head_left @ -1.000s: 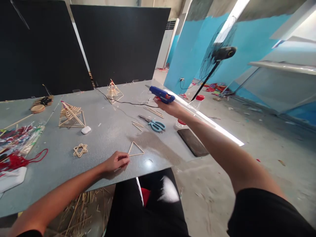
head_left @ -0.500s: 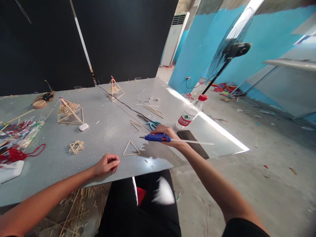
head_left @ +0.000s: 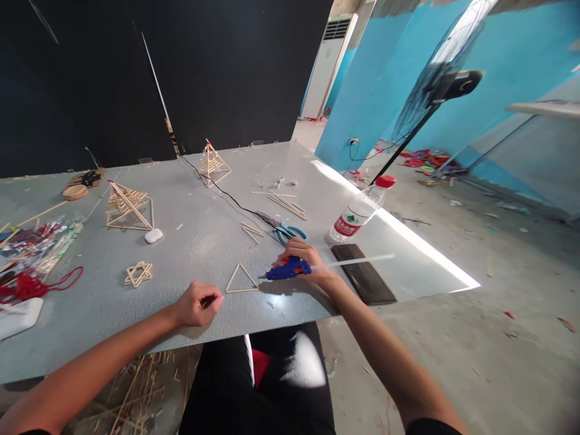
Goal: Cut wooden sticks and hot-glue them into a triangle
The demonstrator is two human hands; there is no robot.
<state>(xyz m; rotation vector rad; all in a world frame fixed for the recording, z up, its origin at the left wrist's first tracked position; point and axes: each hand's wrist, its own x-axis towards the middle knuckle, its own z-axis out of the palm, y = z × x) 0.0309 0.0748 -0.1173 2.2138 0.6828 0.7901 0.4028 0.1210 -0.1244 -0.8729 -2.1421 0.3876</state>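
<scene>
the right hand [head_left: 302,255] grips a blue hot-glue gun [head_left: 290,269], the left hand [head_left: 197,304] is loosely closed, seemingly empty, and the wooden-stick triangle [head_left: 242,290] lies between them, so best steady the nozzle [head_left: 263,278] over the corner nearest the right hand.

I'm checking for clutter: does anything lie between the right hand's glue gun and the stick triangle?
Nothing visible does. The right hand holds the glue gun with its nozzle near the stick triangle; the blue-handled tool lies beyond the hand.
</scene>
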